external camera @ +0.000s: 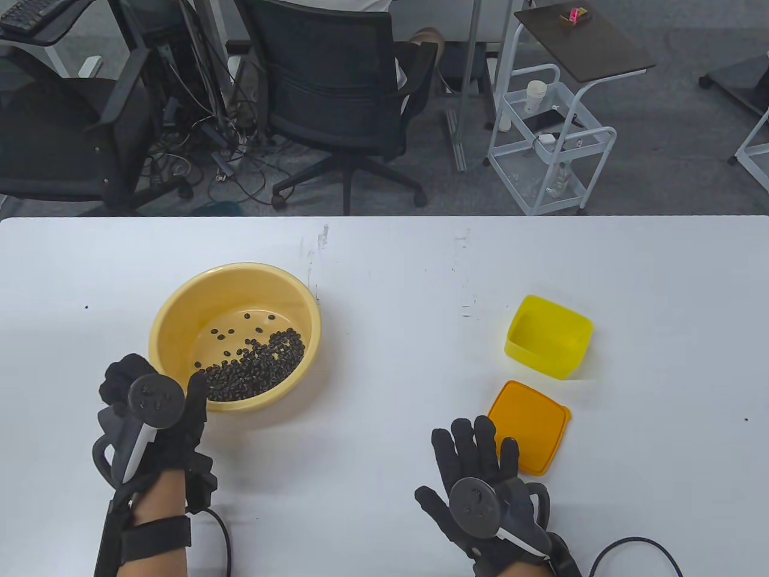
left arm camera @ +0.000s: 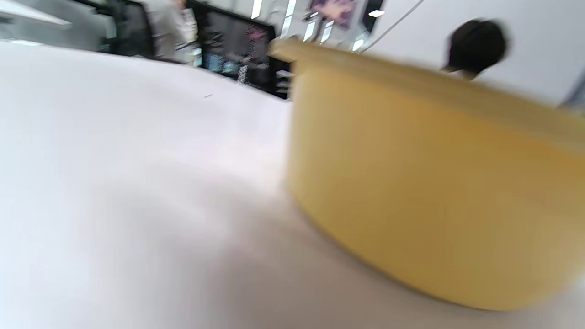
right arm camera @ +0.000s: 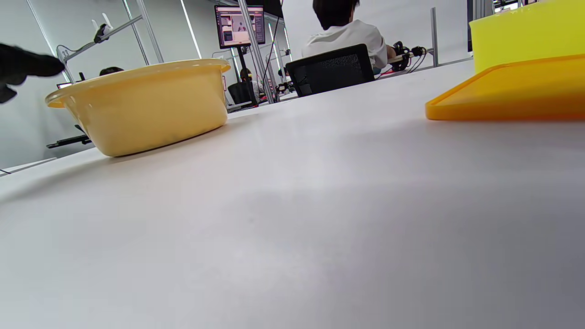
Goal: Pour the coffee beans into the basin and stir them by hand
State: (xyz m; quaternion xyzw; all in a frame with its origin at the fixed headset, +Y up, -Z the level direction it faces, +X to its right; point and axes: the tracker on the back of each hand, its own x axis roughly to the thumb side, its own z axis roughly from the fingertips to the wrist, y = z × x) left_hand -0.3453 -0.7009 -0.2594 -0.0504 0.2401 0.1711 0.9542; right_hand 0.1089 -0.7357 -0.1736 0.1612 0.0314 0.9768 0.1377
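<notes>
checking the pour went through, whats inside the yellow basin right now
Coffee beans lie heaped toward the near side of the yellow basin, a few scattered farther back. The left hand covers part of its near rim.

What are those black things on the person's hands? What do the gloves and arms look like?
Both the left hand and the right hand wear black padded sensor gloves. Strapped on the back of each is a dark grey tracker with a round disc top and a white stripe. Black straps wrap the bare forearms, and a black cable trails from each wrist.
</notes>
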